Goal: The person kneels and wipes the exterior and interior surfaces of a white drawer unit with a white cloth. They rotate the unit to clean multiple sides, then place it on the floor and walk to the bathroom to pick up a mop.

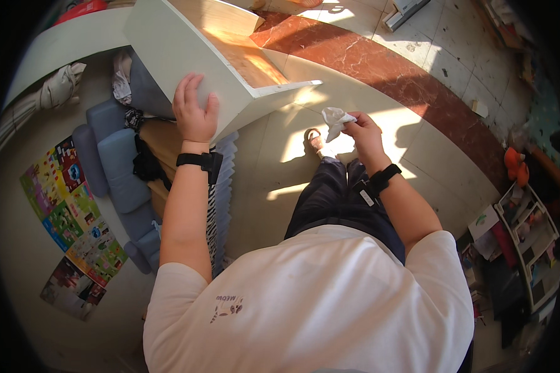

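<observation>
My left hand lies with its fingers spread on the pale side panel of a cabinet or shelf unit, near its edge. Bare wood shows inside the unit, where sunlight falls. In my right hand a crumpled white tissue or thin cloth is pinched between thumb and fingers, held in the air above the floor to the right of the unit. Each wrist wears a black strap with a small device.
A blue-grey sofa with tan and black cloths stands at left, beside colourful posters. A red-brown stone band crosses the tiled floor. At right are a shelf rack and an orange toy.
</observation>
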{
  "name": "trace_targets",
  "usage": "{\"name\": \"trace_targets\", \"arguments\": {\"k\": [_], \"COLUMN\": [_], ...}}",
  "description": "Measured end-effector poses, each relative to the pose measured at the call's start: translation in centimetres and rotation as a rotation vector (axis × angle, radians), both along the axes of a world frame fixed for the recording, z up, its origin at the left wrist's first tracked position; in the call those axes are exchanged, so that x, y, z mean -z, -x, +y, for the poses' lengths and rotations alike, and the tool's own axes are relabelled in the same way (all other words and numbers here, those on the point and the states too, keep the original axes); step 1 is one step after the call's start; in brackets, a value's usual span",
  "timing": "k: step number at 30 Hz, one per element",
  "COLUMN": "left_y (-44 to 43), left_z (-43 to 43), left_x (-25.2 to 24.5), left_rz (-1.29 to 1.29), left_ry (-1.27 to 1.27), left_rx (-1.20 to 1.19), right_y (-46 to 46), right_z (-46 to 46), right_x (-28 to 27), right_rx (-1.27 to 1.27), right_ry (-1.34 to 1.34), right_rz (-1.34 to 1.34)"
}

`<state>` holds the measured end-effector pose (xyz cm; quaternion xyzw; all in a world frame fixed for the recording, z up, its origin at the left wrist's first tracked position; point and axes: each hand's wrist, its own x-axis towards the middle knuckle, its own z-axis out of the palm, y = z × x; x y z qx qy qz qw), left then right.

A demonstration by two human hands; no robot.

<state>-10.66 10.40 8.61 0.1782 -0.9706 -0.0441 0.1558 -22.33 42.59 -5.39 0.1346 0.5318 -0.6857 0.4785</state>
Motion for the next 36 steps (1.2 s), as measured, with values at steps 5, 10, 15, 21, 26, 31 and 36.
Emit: {"name": "trace_targets", "arguments": {"k": [5,10,15,21,26,31,36], "left_y": [0.0,0.0,0.3,0.9,0.3,0.6,0.6], "left_z": [0.0,-0.1,0.2,3.0,7.6,7.6,7.4], "left_x": [0.0,0.1,-0.1,-0.6,0.4,0.9,1.2], "left_rz": [0.021,0.016,0.017,0.012,-0.133,-0.171,-0.130], "left_ry": [-0.008,0.016,0.035,-0.050,0.009,0.063,0.037], "left_rx": [0.002,0.020,0.023,-0.094,-0.155,-0.146,-0.137], "right_y": [-0.4,-1.1,-0.2,0.7,-0.3,0.3,0.8], "right_z": [-0.9,-1.4,-4.2,-10.7,-13.3,-13.1,-13.5], "right_x": [-0.3,-0.2,-3.8,-8.1,-5.1,1.4,7.4], "right_rx": [-0.033,0.005,0.036,-0.060,-0.052,-0.143,-0.176], "right_ry": [0.046,0.039,0.016,0.224,0.292,0.203,0.143], "right_rz": [-0.021,0.013,0.316,1.016,1.230,1.202,1.272]}}
